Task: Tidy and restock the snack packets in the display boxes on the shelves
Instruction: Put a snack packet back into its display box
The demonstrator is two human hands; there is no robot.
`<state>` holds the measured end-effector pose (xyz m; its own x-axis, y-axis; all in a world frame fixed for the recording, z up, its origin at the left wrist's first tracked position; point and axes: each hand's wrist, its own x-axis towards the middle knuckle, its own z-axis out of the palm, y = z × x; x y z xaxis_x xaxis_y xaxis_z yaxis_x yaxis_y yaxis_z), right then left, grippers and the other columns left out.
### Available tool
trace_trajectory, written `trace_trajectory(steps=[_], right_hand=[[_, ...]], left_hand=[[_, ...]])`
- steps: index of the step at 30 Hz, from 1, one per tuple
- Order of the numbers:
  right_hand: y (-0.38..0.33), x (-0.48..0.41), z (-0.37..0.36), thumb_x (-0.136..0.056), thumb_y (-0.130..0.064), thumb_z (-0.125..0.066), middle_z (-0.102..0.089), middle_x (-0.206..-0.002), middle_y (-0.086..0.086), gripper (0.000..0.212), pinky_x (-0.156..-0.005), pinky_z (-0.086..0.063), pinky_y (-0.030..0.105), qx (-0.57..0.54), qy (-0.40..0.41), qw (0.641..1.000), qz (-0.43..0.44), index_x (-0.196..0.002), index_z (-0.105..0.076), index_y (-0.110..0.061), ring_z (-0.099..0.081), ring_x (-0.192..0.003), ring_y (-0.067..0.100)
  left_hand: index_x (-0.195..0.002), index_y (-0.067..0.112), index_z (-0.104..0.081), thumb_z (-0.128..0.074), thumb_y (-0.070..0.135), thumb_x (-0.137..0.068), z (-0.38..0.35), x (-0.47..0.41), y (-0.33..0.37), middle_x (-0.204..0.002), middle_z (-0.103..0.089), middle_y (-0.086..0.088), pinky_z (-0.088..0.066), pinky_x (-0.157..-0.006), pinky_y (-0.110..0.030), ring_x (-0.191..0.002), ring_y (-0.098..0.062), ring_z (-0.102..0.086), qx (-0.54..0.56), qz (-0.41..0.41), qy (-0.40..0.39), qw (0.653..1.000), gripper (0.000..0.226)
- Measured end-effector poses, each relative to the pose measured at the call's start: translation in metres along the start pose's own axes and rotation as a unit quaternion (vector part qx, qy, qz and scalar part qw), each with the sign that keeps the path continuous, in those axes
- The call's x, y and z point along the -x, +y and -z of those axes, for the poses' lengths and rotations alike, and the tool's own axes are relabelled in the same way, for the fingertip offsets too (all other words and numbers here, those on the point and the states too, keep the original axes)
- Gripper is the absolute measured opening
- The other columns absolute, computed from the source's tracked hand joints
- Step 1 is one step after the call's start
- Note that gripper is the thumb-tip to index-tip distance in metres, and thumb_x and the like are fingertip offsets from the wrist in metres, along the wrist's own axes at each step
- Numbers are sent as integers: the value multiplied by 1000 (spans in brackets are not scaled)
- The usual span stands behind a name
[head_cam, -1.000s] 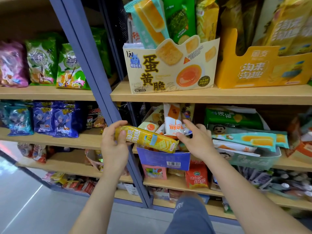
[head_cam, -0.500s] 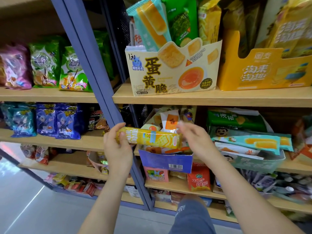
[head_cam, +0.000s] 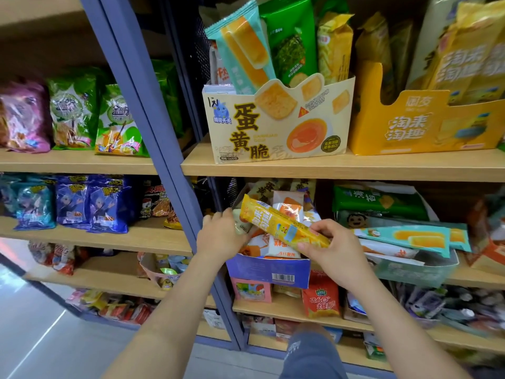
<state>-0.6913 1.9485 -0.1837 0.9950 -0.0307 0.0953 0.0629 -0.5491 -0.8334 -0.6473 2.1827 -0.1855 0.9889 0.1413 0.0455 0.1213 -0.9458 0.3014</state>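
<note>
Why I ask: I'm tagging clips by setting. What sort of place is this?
Probably a snack shop or convenience store: wooden shelves on blue metal uprights carry cardboard display boxes crammed with wrapped snacks, the blue cardboard box bears a barcode, and the right hand holds a long yellow packet.

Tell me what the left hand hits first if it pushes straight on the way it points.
Probably the pale packet at the fingertips of the left hand, standing in the blue display box; just above it is the yellow packet. Depth is unclear.

Wooden shelf [head_cam: 355, 168] with cream box [head_cam: 276, 129] beside yellow box [head_cam: 415, 129]; blue box [head_cam: 262, 270] below.
</note>
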Motion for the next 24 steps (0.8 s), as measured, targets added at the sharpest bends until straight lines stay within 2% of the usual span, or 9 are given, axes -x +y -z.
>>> trace_trajectory(steps=[3,6,8,11,12,15,17,20,24], right_hand=[[6,3,-2,-81,-33,-78,-56,-96,-16,33,-65,-47,20,-24,10,1000,-12,-104,-56,-26,-57,-90,3],[7,4,-5,-82,-35,-77,-57,-101,-13,32,-72,-53,31,-22,15,999,-22,-104,-54,-27,-57,-93,5],[8,3,-7,-82,-38,-75,-61,-105,-10,33,-73,-54,36,-17,21,999,-21,-103,-53,-29,-60,-94,9],[7,5,-10,-83,-43,-74,-61,-106,-12,34,-73,-56,41,4,24,1000,-5,-105,-50,-33,-62,-93,10],[6,6,-10,-83,-44,-73,-60,-106,-13,35,-73,-56,40,15,24,1000,1,-109,-51,-33,-62,-93,9],[4,11,-12,-87,-45,-69,-65,-108,-10,46,-75,-54,35,50,20,998,15,-128,-57,-26,-61,-91,10],[7,16,-19,-87,-46,-68,-69,-100,-5,42,-72,-52,34,77,7,997,28,-122,-61,-25,-63,-90,16],[11,21,-29,-84,-44,-72,-68,-91,-6,35,-65,-48,30,112,20,992,47,-112,-62,-26,-63,-84,16],[10,10,-33,-86,-41,-71,-70,-94,-4,33,-58,-38,21,128,48,989,50,-113,-62,-24,-62,-85,15]], left_hand=[[-114,12,-58,-65,49,-82,3,-2,2,-111,-56,-10,-45,-83,-38,-107,-33,-51,-7,8,59,998,49],[-122,13,-60,-59,23,-86,13,1,0,-108,-59,-10,-38,-71,-32,-97,-30,-59,61,17,141,988,37],[-123,15,-58,-59,28,-89,17,-1,-5,-106,-62,-9,-38,-68,-31,-96,-27,-60,62,21,105,992,37],[-96,17,-57,-60,60,-83,13,-1,-7,-86,-63,-1,-39,-58,-30,-80,-21,-61,15,50,-38,998,45],[-90,18,-56,-61,62,-81,10,0,-7,-80,-61,1,-39,-55,-29,-75,-19,-60,19,61,-50,997,44],[-81,15,-63,-65,51,-78,8,1,-8,-70,-64,0,-43,-53,-29,-65,-16,-60,72,96,-9,993,36],[-77,15,-66,-64,48,-77,12,2,-10,-67,-65,0,-44,-53,-28,-65,-16,-61,89,101,11,991,33],[-88,21,-61,-67,44,-79,17,6,-9,-75,-65,5,-46,-60,-29,-75,-16,-62,152,99,49,982,25],[-100,16,-62,-66,33,-87,24,16,-9,-78,-64,4,-53,-68,-37,-74,-14,-62,315,121,131,932,22]])
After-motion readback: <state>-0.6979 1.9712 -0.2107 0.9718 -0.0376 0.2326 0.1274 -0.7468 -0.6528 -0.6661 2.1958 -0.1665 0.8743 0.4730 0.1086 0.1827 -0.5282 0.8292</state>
